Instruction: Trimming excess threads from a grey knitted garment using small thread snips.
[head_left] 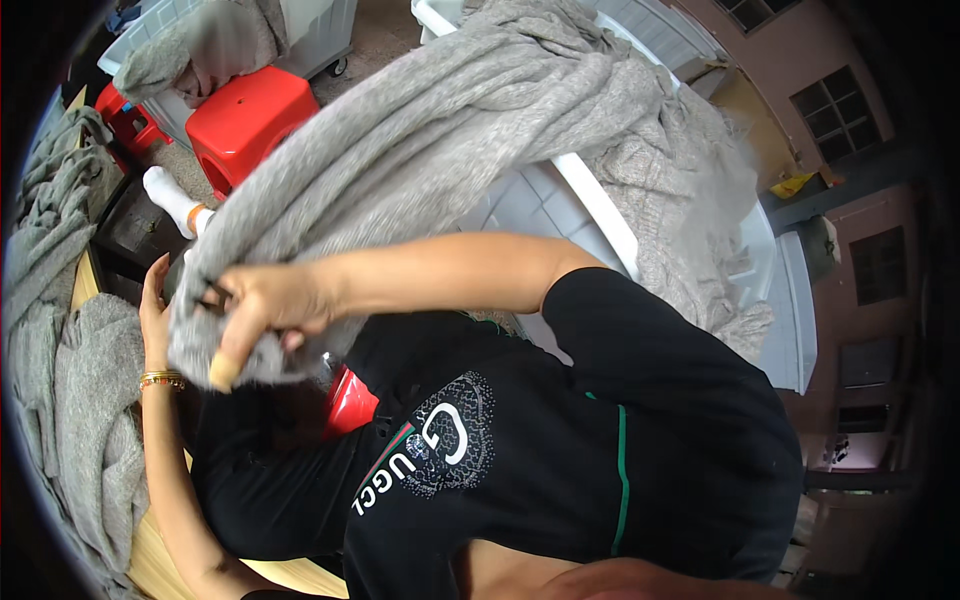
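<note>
A long grey knit fabric stretches from the white plastic bin at the right to my right hand. The fingers of that hand are curled round its bunched end, and one fingertip wears a tan cover. My left hand is at the left edge of this bunched end, with its fingers stretched upward. The fabric partly hides this hand, so I cannot tell whether it touches the cloth. Bracelets circle the left wrist.
More grey knit lies over a wooden table at the left. A red stool stands beyond the fabric, near another wheeled bin holding grey knit. The white bin at right has knit draped over its rim. A white-socked foot shows.
</note>
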